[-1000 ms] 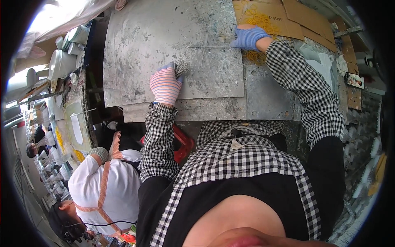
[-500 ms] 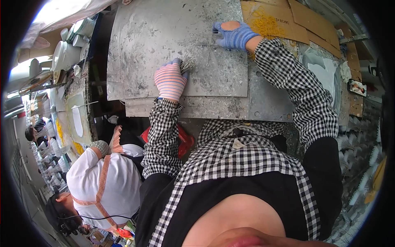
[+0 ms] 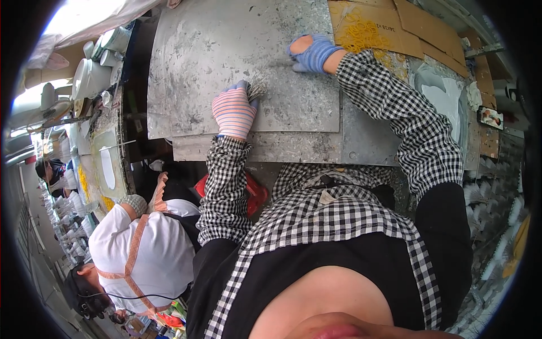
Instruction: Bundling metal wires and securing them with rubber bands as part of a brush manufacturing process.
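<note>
My left hand, in a pink-and-white striped glove with grey fingertips, rests on the grey metal sheet. It is closed round a bundle of thin metal wire pieces, whose free ends fan out to the right. My right hand, in a blue striped glove, is low over the sheet near its right edge. Its fingers curl in under the palm and are partly hidden and slightly blurred; what they hold, if anything, does not show.
Yellow rubber bands lie on flattened cardboard at the far right. A tray with white material and a phone are beyond my right arm. White tubs stand left. A co-worker in white bends at my left.
My right hand has shifted slightly left and turned, its fingers curling in. The loose wires beside it no longer show on the sheet. My left hand stays in place with its bundle.
</note>
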`<state>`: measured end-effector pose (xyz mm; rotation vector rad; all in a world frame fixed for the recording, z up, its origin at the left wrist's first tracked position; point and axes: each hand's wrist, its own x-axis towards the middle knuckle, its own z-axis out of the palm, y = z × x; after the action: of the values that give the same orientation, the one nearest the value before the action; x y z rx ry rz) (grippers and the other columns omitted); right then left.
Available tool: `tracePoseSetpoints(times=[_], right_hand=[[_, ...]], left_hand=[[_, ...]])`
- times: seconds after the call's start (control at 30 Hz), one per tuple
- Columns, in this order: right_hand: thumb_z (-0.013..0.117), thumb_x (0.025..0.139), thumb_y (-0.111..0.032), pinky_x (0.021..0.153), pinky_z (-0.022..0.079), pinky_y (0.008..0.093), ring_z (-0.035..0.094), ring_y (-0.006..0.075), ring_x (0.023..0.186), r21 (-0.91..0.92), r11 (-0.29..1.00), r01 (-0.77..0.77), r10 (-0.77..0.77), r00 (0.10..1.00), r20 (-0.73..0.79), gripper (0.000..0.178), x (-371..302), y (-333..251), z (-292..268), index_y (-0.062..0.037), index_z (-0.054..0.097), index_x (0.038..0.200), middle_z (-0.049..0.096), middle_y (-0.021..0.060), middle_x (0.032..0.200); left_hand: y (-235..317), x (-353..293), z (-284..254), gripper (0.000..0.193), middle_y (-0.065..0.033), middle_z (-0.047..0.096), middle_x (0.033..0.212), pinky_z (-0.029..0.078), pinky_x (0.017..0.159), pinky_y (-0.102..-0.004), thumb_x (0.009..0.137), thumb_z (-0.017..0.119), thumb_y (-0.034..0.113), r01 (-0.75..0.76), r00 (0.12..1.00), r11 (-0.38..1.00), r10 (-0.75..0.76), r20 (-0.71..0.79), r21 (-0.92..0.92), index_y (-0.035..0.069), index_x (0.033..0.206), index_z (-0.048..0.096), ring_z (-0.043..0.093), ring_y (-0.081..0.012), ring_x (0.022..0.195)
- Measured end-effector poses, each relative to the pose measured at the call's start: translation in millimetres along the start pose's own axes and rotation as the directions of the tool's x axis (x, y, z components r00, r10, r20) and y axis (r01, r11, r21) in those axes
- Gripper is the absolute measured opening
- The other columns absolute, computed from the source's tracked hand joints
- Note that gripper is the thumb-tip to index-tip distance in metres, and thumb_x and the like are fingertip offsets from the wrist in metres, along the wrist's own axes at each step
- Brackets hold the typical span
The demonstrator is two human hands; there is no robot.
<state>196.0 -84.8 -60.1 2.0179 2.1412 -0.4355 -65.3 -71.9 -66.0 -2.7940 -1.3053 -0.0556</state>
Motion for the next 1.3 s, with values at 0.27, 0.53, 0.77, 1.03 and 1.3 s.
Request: tracePoseSetpoints(times=[0.27, 0.53, 0.77, 1.03, 1.3], right_hand=[[0.062, 0.084, -0.033, 0.081, 0.057, 0.0445, 0.069, 0.0349, 0.082, 0.146, 0.983, 0.115, -0.096, 0.987, -0.130, 0.041, -32.7, 12.7, -26.1, -0.0055, 0.067, 0.114, 0.070, 0.0179, 0.087], [0.068, 0.084, -0.021, 0.082, 0.058, 0.0445, 0.071, 0.0347, 0.090, -0.283, 0.956, -0.084, 0.034, 0.983, -0.179, 0.028, -14.7, 154.9, -41.5, -0.0071, 0.070, 0.108, 0.073, 0.0163, 0.099], [0.066, 0.089, -0.018, 0.074, 0.057, 0.0443, 0.070, 0.0301, 0.084, -0.544, 0.839, 0.035, -0.076, 0.996, -0.053, 0.015, 22.0, 187.4, -6.1, -0.0152, 0.068, 0.103, 0.069, 0.0089, 0.088], [0.064, 0.091, -0.019, 0.088, 0.055, 0.0448, 0.068, 0.0336, 0.097, -0.298, 0.941, 0.159, -0.283, 0.853, -0.438, 0.024, 17.7, 240.0, -66.5, -0.0093, 0.064, 0.113, 0.070, 0.0150, 0.103], [0.063, 0.093, -0.032, 0.087, 0.057, 0.0481, 0.069, 0.0364, 0.103, 0.002, 0.967, -0.255, 0.243, 0.921, -0.304, 0.042, 61.2, 293.1, -57.9, -0.0159, 0.059, 0.132, 0.072, 0.0151, 0.114]], left_hand=[[-4.6, -6.3, 0.2, 0.042, -0.0101, 0.071, 0.096, 0.052, 0.077, -0.0446, 0.077, 0.080, 0.033, 0.005, 1.000, 1.000, -0.005, -0.013, -0.007, 0.010, 0.109, 0.066, 0.069, -0.0303, 0.089], [-2.4, -7.5, 0.0, 0.043, -0.0097, 0.071, 0.095, 0.051, 0.079, -0.0441, 0.076, 0.080, 0.032, 0.007, 1.000, 1.000, -0.007, -0.027, -0.012, 0.010, 0.110, 0.066, 0.067, -0.0304, 0.091], [5.4, -6.7, -6.2, 0.044, -0.0094, 0.070, 0.098, 0.050, 0.081, -0.0446, 0.073, 0.082, 0.029, 0.040, 0.999, 0.999, -0.040, 0.006, -0.017, 0.011, 0.110, 0.066, 0.066, -0.0300, 0.094], [-4.4, -3.0, -7.5, 0.047, -0.0091, 0.069, 0.096, 0.049, 0.080, -0.0441, 0.071, 0.082, 0.027, 0.009, 1.000, 0.999, -0.008, 0.017, -0.032, 0.011, 0.112, 0.065, 0.066, -0.0303, 0.093], [17.8, 142.7, -81.7, 0.033, -0.0050, 0.070, 0.102, 0.050, 0.085, -0.0396, 0.081, 0.070, 0.011, -0.507, 0.858, 0.861, 0.501, -0.109, -0.035, 0.017, 0.114, 0.066, 0.066, -0.0269, 0.095]])
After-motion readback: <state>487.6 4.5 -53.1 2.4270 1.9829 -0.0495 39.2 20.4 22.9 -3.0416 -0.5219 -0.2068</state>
